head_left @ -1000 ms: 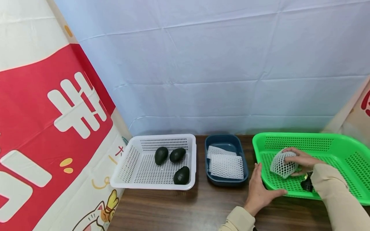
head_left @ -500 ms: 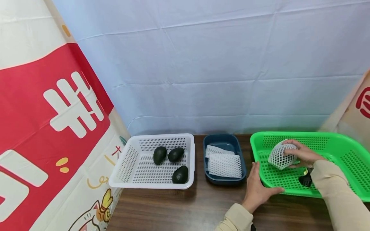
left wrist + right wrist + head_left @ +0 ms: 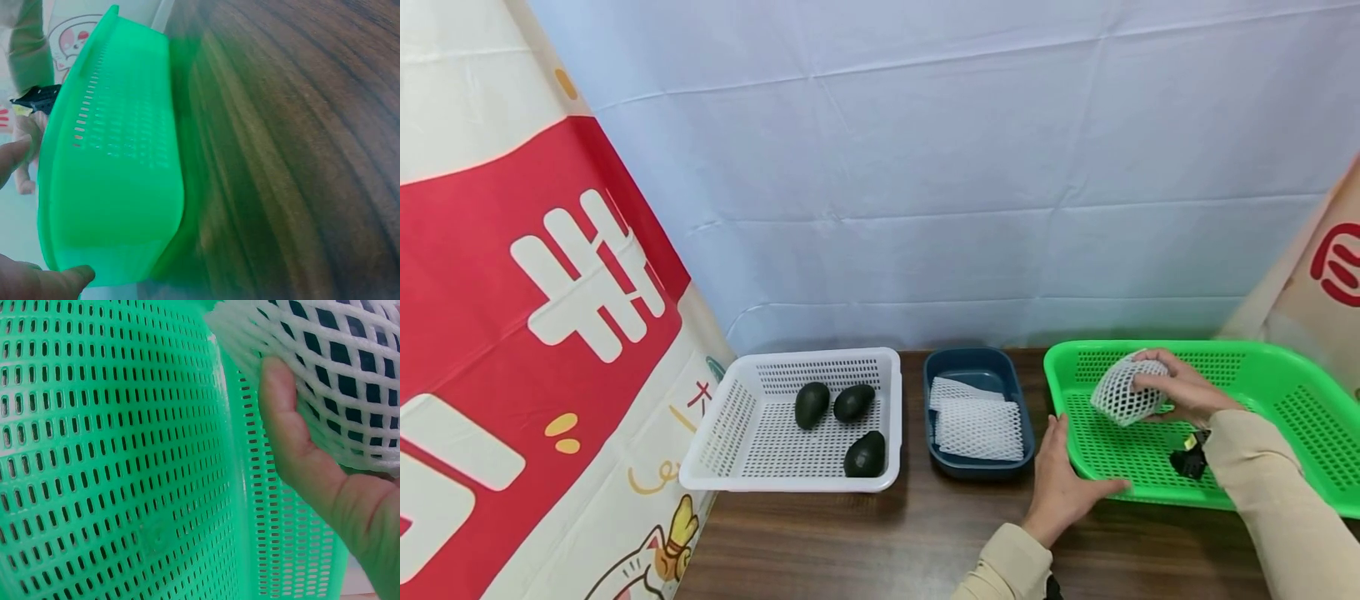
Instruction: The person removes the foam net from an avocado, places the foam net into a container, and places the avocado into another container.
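My right hand (image 3: 1189,392) grips an avocado in a white foam net (image 3: 1123,394) over the left part of the green basket (image 3: 1255,400). In the right wrist view dark skin shows through the mesh of the netted avocado (image 3: 350,369), and the thumb (image 3: 281,394) presses its side. Around the basket's near left corner lies my left hand (image 3: 1060,492), fingers straight along the left side and thumb stretched along the front rim. The left wrist view has a fingertip (image 3: 80,275) against the outer wall of the green basket (image 3: 119,206).
Left of the green basket stands a dark blue tray (image 3: 977,364) with white foam nets (image 3: 981,429). Farther left is a white basket (image 3: 790,482) holding three bare avocados (image 3: 812,405). A wooden table (image 3: 820,542) bears them, and a pale cloth (image 3: 880,183) hangs behind.
My right hand has raised the netted avocado slightly, toward the back of the green basket. The left hand keeps its place at the corner, while the head view has shifted a little.
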`<state>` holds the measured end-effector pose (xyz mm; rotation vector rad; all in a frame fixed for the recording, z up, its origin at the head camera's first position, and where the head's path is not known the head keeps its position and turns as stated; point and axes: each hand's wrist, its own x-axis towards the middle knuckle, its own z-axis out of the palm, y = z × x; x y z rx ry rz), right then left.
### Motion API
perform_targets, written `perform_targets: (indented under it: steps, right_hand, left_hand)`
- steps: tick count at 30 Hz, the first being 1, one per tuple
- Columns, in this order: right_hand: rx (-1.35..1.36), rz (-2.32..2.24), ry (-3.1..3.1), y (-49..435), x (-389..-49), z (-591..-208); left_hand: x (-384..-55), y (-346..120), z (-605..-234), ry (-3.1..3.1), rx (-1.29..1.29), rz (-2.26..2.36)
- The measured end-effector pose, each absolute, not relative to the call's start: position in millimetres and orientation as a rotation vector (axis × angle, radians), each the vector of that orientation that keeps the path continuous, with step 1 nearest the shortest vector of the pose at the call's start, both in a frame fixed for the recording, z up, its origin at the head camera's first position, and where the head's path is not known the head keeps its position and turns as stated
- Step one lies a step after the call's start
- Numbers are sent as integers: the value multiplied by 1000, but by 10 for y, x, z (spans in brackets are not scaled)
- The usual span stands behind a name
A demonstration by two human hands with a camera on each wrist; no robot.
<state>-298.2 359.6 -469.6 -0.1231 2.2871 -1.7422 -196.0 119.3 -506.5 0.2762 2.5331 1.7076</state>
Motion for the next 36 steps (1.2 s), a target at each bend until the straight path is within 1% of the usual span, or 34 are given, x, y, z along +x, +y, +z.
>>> perform_targets:
  steps: [11,23,36]
  right_hand:
    - [-144,-1837,2308,3544,-2910,-4646]
    - [-255,-1968,2315,3484,-2736,-4633]
    - [-249,-2167,2195,3414,-2610,-4641]
  left_hand:
    - [-2017,1104,-4971,2534,320,1839]
    - [-2057,999,-4868,2484,311,1988]
    - [-2113,780,-4793,2154,124,2285]
